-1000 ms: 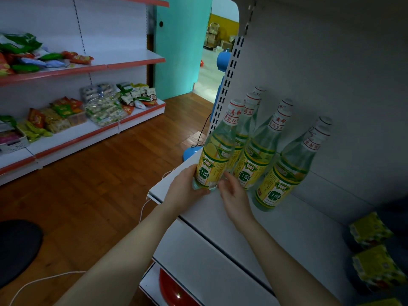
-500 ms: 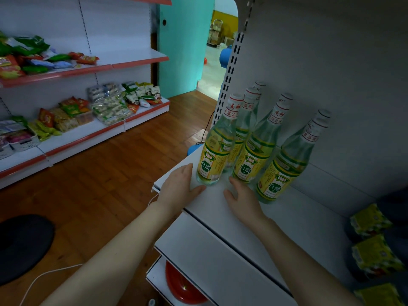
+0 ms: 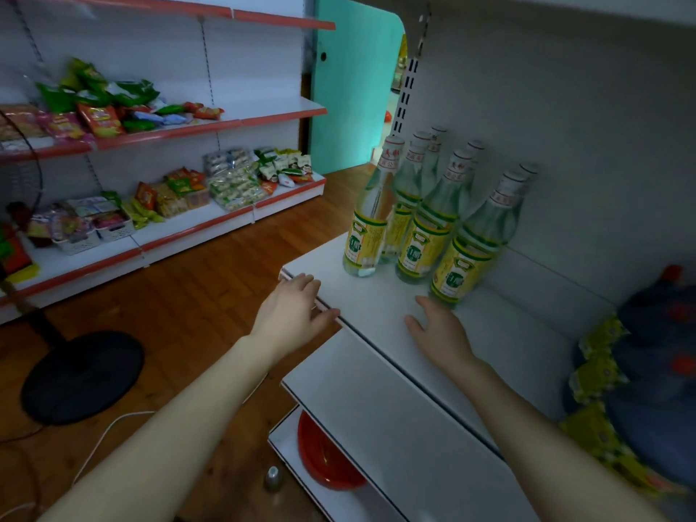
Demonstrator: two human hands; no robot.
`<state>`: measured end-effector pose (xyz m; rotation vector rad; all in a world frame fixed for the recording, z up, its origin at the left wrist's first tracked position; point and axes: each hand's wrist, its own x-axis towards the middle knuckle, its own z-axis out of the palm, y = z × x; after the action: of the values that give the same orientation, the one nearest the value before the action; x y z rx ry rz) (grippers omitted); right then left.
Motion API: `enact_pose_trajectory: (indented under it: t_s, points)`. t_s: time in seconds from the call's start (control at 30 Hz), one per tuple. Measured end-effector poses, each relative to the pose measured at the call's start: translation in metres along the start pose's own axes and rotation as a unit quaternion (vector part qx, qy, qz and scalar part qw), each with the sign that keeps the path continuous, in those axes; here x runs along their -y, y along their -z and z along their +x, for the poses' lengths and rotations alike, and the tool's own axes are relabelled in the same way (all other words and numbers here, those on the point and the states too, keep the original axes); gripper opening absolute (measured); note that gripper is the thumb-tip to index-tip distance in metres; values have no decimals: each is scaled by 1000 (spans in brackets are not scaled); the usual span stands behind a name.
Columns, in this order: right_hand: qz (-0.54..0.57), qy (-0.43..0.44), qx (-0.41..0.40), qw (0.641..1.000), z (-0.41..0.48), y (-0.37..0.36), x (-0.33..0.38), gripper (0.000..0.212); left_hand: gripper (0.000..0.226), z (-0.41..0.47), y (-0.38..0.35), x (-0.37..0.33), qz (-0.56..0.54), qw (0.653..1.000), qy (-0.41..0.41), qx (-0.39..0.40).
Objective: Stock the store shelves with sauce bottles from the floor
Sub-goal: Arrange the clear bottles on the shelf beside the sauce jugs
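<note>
Clear glass sauce bottles with yellow labels [image 3: 363,224] — clustered upright on white metal shelf [image 3: 501,333]. Left hand [image 3: 293,314], right hand [image 3: 438,333]: fingers slack, holding nothing. Risks toppling the cluster through a careless brush.

The sauce bottles [image 3: 363,235] at one o'clock are clear green-tinted glass with yellow, green-banded labels and white caps printed red, on a plain grey-white shelf [image 3: 501,333]. At ten o'clock the far shelves [image 3: 196,235] are white with orange-red edge strips, holding green, red and pink snack packets [image 3: 98,103] above a reddish-brown plank floor [image 3: 211,292]. The door [image 3: 350,88] at twelve o'clock is teal, the fan base [image 3: 83,374] at eight o'clock black, and the dish [image 3: 327,465] at six o'clock red.
</note>
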<state>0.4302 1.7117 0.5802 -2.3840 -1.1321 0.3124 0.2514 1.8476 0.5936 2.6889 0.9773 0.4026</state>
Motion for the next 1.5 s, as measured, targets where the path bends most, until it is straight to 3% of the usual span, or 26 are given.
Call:
enact_pose_trajectory:
  t_s: [0.17,0.53,0.93,1.2,1.5]
  points:
    - [12,25,0,1000,-44,6,-9,49,56,-50,-8,-23,-33,999,9,-6]
    - [51,137,49,988,-112,-48,28,51,66,-176,-38,-1,-39,980,183,63]
    - [-8,90,200,976,-112,-205,27,54,67,-256,-108,106,-65,945,288,141]
    - [-31,47,267,962,-107,-328,-50,61,69,-276,-238,153,-85,930,312,172]
    - [-14,28,307,951,-94,-531,-177,70,72,-288,-503,210,-107,904,368,188]
